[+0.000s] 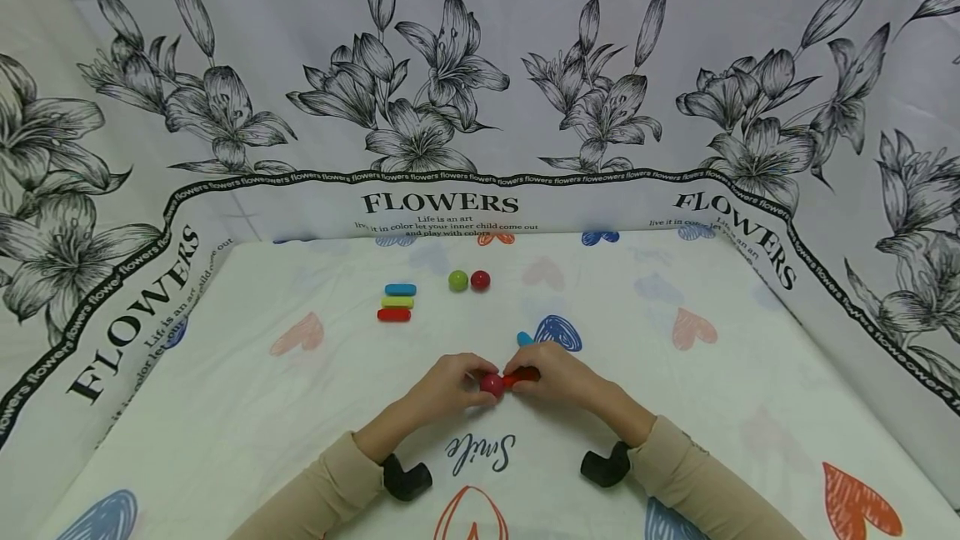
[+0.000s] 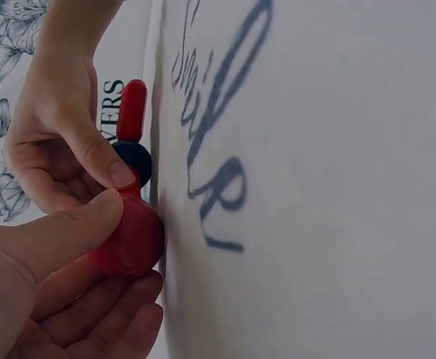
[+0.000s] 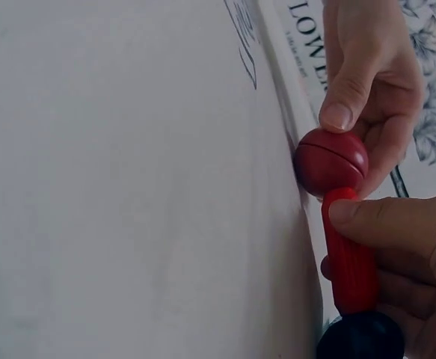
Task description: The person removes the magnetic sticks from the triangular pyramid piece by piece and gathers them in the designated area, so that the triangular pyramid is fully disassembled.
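Observation:
My left hand [image 1: 453, 383] pinches a red ball [image 1: 492, 385] between thumb and fingers, low over the cloth. A dark groove runs round the ball [image 3: 330, 161] in the right wrist view. From the right, my right hand [image 1: 561, 372] grips a red rod [image 3: 351, 254], its near end against the ball; whether it sits in a hole is hidden. A dark blue ball [image 3: 361, 340] is at the rod's other end. Beyond the dark blue ball [image 2: 134, 161], the left wrist view shows another red stretch of rod [image 2: 131, 108]. A light blue piece [image 1: 524, 339] peeks out behind my right hand.
Farther back lie a blue stick [image 1: 401, 290], a yellow-green stick [image 1: 397, 302] and a red stick [image 1: 393, 316]. Beside them are a green ball [image 1: 458, 280] and another red ball [image 1: 481, 280]. A white patterned cloth [image 1: 337, 407] covers the table; printed curtains [image 1: 450, 132] enclose it.

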The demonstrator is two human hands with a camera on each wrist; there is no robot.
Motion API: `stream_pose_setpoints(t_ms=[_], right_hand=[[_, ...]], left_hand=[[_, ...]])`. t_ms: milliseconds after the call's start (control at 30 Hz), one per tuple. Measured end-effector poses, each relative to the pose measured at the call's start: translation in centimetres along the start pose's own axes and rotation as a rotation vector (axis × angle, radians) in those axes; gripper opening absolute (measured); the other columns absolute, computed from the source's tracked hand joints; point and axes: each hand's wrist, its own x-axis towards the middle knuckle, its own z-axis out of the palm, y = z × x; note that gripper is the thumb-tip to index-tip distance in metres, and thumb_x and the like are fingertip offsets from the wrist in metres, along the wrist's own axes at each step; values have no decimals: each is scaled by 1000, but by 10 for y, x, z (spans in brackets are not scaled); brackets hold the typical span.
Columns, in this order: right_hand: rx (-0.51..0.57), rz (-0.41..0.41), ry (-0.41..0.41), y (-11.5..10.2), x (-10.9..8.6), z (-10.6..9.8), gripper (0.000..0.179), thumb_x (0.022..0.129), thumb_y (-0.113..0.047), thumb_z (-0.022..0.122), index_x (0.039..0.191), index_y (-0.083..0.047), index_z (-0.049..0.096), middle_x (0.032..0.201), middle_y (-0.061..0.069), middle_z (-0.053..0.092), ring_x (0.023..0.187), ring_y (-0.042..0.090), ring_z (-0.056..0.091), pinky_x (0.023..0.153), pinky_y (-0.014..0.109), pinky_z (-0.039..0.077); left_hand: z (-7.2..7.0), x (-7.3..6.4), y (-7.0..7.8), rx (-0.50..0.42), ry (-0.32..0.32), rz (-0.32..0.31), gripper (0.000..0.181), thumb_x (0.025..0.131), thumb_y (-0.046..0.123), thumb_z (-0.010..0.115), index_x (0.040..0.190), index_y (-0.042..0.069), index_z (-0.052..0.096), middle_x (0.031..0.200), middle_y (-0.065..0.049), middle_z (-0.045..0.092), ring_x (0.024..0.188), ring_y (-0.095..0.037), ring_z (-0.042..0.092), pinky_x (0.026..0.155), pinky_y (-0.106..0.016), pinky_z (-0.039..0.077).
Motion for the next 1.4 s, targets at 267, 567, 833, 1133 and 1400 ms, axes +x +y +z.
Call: stream_pose_setpoints(t_ms=[267,567,833,1133,1400], right_hand=[[17,-28,-7,0,-1,0,15,84,-17,73,99,-14,75,91,-2,75,80,3,60,75,15,53],[68,-15,-38,-1,-1,0,16,84,-17,73,100,-14,75,93,-1,75,81,3,59,76,15,52],[91,-22,-45,-1,0,1,16,85,-16,73,100,-13,74,96,0,75,82,4,60,78,14,53],[70,-10,-14,0,2,1,14,85,-15,73,98,-12,74,91,0,75,82,5,61,78,17,55],[39,21,-31,1,2,0,18,84,-16,74,101,-12,75,94,1,74,83,6,61,76,16,53]], left_hand=[[-1,-1,-1,27,-36,36,37,84,14,74,119,5,65,113,-9,69,98,-19,62,89,-35,58],[-1,-5,-1,58,-49,49,37,85,17,73,119,5,65,113,-6,69,99,-17,62,90,-34,57],[-2,-8,-2,45,-47,54,37,85,16,73,119,5,65,115,-8,69,100,-18,62,91,-36,57],[-3,-12,0,27,-50,54,37,84,20,74,118,7,66,113,-6,70,98,-16,62,89,-30,57],[-8,-13,-6,18,30,51,37,83,18,75,117,6,66,111,-5,71,98,-16,63,89,-32,57]])
